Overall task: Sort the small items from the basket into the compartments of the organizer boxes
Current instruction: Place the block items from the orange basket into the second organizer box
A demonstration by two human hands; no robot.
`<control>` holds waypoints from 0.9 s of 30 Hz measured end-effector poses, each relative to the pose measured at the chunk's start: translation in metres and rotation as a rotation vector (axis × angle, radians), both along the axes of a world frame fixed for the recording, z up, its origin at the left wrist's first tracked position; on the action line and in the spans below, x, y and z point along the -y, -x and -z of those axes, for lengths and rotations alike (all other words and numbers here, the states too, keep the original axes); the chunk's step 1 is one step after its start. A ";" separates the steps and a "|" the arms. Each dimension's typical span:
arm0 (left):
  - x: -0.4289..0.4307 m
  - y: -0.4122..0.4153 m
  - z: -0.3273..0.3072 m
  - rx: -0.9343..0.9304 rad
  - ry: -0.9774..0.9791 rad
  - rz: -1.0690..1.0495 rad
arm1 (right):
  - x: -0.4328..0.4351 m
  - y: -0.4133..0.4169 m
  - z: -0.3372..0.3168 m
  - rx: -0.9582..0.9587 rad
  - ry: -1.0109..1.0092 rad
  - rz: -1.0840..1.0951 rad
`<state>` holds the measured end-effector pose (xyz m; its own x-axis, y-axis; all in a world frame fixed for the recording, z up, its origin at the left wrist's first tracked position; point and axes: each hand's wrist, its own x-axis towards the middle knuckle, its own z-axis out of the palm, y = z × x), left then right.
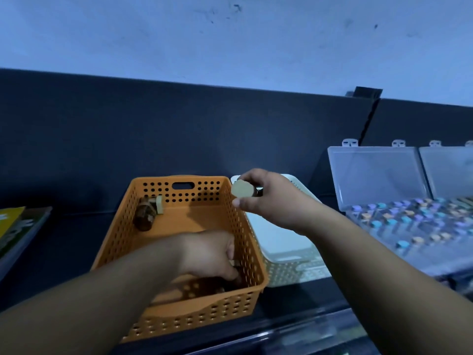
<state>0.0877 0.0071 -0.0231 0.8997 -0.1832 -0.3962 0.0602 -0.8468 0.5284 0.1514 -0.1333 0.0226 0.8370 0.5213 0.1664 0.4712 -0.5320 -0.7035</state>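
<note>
While the right hand's (pixel 268 201) grip pinches a pale-capped bottle (pixel 242 189) above the orange basket's (pixel 179 316) right rim, the left hand's (pixel 210 254) grip curls on a dark item (pixel 236 276) in its near corner. Advisable: carry the bottle level to the organizer box (pixel 376 175), well right, and seat it in a free compartment.

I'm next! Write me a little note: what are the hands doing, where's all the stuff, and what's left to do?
Left hand: down in the orange basket, near right corner, fingers curled on a dark item, mostly hidden.
Right hand: pinches a small bottle with a pale cap, above the basket's right rim.
A brown bottle lies in the basket's far left corner.
Done: the open organizer boxes on the right already hold many coloured pieces, too blurred to name.
Left: place both held items, then the brown bottle.
</note>
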 end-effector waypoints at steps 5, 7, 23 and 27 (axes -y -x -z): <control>-0.005 0.002 -0.011 0.085 0.028 -0.154 | 0.012 0.005 0.000 -0.012 -0.067 -0.002; -0.004 0.001 -0.025 0.202 0.099 -0.249 | 0.021 0.008 -0.003 0.006 -0.092 -0.007; 0.241 0.003 -0.072 0.431 0.747 -0.367 | 0.275 0.042 -0.010 -0.054 -0.295 0.197; 0.336 0.001 -0.068 0.331 0.798 -0.320 | 0.363 0.057 -0.003 -0.096 -0.394 0.246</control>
